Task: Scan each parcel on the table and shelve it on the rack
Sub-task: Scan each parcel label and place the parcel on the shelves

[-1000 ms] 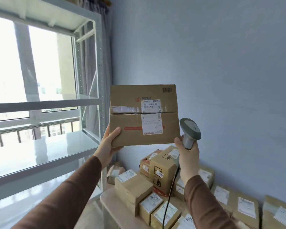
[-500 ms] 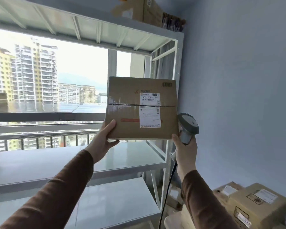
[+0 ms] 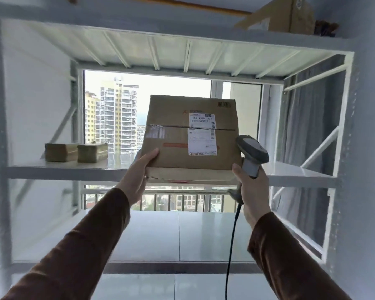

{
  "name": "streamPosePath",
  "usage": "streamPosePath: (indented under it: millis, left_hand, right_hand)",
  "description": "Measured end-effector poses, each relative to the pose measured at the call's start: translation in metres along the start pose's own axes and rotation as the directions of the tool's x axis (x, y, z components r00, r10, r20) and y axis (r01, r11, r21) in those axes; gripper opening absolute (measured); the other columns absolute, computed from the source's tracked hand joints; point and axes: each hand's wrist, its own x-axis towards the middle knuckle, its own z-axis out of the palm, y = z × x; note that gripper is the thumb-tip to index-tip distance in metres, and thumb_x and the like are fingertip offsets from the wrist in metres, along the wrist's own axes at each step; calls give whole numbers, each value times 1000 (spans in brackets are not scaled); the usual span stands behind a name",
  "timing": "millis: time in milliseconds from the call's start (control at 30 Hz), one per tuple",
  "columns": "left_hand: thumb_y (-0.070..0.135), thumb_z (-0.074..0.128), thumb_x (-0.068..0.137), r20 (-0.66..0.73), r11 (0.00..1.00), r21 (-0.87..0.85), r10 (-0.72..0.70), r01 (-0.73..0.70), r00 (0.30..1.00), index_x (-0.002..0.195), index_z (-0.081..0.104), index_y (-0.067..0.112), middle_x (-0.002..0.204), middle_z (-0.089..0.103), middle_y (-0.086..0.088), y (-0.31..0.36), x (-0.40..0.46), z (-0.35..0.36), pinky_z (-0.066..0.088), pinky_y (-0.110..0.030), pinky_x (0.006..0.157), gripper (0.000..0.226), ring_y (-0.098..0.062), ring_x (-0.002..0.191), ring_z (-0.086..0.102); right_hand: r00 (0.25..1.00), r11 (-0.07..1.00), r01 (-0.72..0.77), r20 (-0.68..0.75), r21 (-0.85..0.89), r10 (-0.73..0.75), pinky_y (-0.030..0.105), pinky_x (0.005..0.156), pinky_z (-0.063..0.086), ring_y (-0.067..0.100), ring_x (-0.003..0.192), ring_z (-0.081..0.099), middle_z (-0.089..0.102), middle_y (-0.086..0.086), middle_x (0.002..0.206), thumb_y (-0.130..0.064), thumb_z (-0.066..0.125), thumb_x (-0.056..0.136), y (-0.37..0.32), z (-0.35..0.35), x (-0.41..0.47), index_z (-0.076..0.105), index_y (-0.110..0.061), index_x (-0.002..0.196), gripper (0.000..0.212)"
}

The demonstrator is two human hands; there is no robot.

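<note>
A brown cardboard parcel (image 3: 178,135) with a white shipping label (image 3: 202,134) is held up in front of the white metal rack (image 3: 301,172), tilted back, its lower edge level with the front lip of the middle shelf. My left hand (image 3: 139,172) grips its lower left corner. My right hand (image 3: 252,189) holds a grey corded barcode scanner (image 3: 251,153), and its thumb presses against the parcel's lower right corner.
Two small brown parcels (image 3: 76,152) sit on the left of the same shelf. Another cardboard box (image 3: 290,16) rests on the top shelf at the right. A lower shelf (image 3: 178,234) lies below. The scanner cable (image 3: 231,245) hangs down. A window is behind the rack.
My view has swung left from the table of parcels to face the rack squarely. The parcel, still in both hands, has come up to the middle shelf's front edge.
</note>
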Motion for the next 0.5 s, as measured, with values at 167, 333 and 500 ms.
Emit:
streamPosePath:
  millis: [167,333,500]
  left_hand:
    - [43,69,96,-167,999,28,45,-41,985,143,46,19,127,73,-4,1,40,-48,53,-38,103,57,-18,115,69]
    - [41,68,98,-273,997,53,76,-64,959,137,54,22,127,71,-2,1,68,-71,56,-36,92,45,-17,110,69]
    - [43,68,97,-347,995,83,84,-59,934,137,59,22,127,71,-2,-2,95,-84,54,-27,76,46,-15,103,68]
  right_hand:
    - [995,997,-47,95,67,41,43,67,53,15,64,46,51,-5,70,-15,73,95,22,60,27,65,-9,117,25]
    - [982,995,-57,183,84,41,21,50,53,13,72,50,51,-2,83,-16,72,95,37,99,54,65,-16,108,15]
    - [962,980,-137,254,140,98,36,59,59,13,72,50,49,-4,81,-16,74,94,61,124,86,64,-15,103,13]
